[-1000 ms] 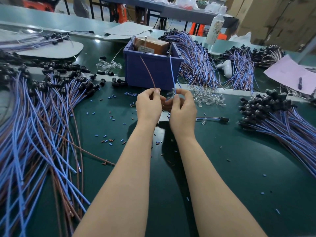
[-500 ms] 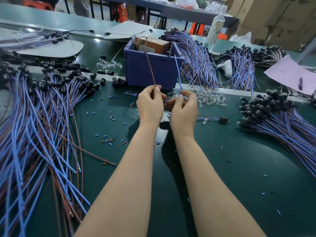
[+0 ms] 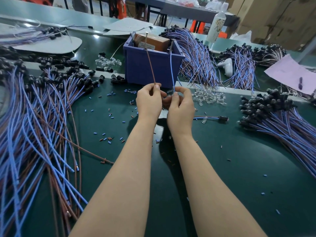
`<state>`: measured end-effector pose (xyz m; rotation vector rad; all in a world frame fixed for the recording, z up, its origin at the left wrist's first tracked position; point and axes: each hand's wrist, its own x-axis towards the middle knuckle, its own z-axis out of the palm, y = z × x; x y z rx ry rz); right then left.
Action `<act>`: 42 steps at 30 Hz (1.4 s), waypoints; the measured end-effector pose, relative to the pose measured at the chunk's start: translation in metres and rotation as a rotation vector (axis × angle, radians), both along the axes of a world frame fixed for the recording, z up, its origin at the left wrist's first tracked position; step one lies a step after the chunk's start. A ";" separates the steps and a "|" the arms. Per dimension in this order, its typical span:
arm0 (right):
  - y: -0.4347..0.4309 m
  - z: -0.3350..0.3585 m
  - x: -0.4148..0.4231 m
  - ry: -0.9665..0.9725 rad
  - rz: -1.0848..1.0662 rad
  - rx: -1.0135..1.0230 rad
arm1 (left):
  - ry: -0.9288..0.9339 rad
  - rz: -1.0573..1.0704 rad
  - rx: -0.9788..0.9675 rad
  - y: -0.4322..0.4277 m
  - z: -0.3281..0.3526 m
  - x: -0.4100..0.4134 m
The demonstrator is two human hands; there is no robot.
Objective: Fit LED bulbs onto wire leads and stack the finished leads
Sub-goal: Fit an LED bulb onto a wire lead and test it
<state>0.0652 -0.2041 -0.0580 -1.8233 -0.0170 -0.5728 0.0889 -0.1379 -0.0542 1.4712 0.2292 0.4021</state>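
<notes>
My left hand (image 3: 149, 101) pinches a thin brown wire (image 3: 151, 64) that rises toward the blue bin. Close beside it, my right hand (image 3: 180, 106) pinches a blue wire (image 3: 172, 72) between thumb and fingers. Both wires stand nearly upright over the green mat; their lower ends are hidden between my hands. Clear LED bulbs (image 3: 210, 98) lie loose just right of my hands. A heap of blue and brown leads with black sockets (image 3: 35, 106) spreads on the left. A stack of leads (image 3: 280, 117) lies on the right. One single lead (image 3: 215, 118) rests near my right wrist.
A blue plastic bin (image 3: 153, 69) holding a brown box stands just behind my hands. More lead bundles (image 3: 196, 57) and a white bottle (image 3: 216, 26) sit at the back. A pink paper (image 3: 294, 74) lies far right. Small insulation bits (image 3: 109, 115) litter the mat.
The blue wire in my right hand has swung from leaning right to nearly upright. Both hands stay in the same place, close together.
</notes>
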 end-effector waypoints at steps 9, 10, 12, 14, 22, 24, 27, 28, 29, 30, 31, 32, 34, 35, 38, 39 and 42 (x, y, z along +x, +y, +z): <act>0.001 -0.001 -0.001 0.012 0.029 0.024 | 0.014 0.002 -0.044 0.000 0.001 -0.001; 0.001 -0.001 -0.001 0.016 0.031 0.023 | 0.014 -0.002 -0.044 0.000 0.001 -0.001; 0.001 0.000 -0.001 0.028 0.038 0.030 | 0.013 -0.007 -0.045 0.000 0.001 -0.002; 0.001 0.000 -0.001 0.029 0.039 0.031 | 0.014 -0.008 -0.048 0.000 0.001 -0.003; 0.000 0.001 -0.001 0.054 0.064 0.041 | 0.008 -0.018 -0.043 0.000 0.001 -0.003; -0.001 0.003 -0.002 0.066 0.068 0.038 | 0.005 -0.025 -0.021 0.001 0.001 -0.003; -0.001 0.009 -0.005 0.054 0.081 -0.030 | 0.001 -0.086 0.009 0.001 0.008 -0.005; -0.001 0.012 -0.007 0.049 0.101 -0.068 | 0.001 -0.124 0.003 0.000 0.013 -0.007; -0.002 0.015 -0.009 0.044 0.128 -0.112 | -0.008 -0.161 -0.005 -0.002 0.018 -0.010; -0.005 0.019 -0.010 0.031 0.152 -0.174 | -0.035 -0.187 0.001 -0.004 0.025 -0.014; -0.008 0.023 -0.012 0.010 0.161 -0.259 | -0.073 -0.201 0.024 -0.006 0.032 -0.018; -0.013 0.028 -0.013 -0.012 0.152 -0.352 | -0.117 -0.209 0.068 -0.009 0.039 -0.021; -0.028 0.040 -0.014 -0.031 0.098 -0.477 | -0.217 -0.228 0.203 -0.016 0.057 -0.027; -0.036 0.047 -0.014 -0.040 0.079 -0.488 | -0.265 -0.242 0.278 -0.022 0.066 -0.030; -0.067 0.067 -0.020 -0.147 -0.026 -0.380 | -0.321 -0.148 0.545 -0.043 0.085 -0.038; -0.079 0.073 -0.023 -0.191 -0.086 -0.313 | -0.304 -0.078 0.586 -0.050 0.087 -0.040; -0.112 0.084 -0.035 -0.281 -0.235 -0.008 | -0.049 -0.227 0.489 -0.081 0.081 -0.049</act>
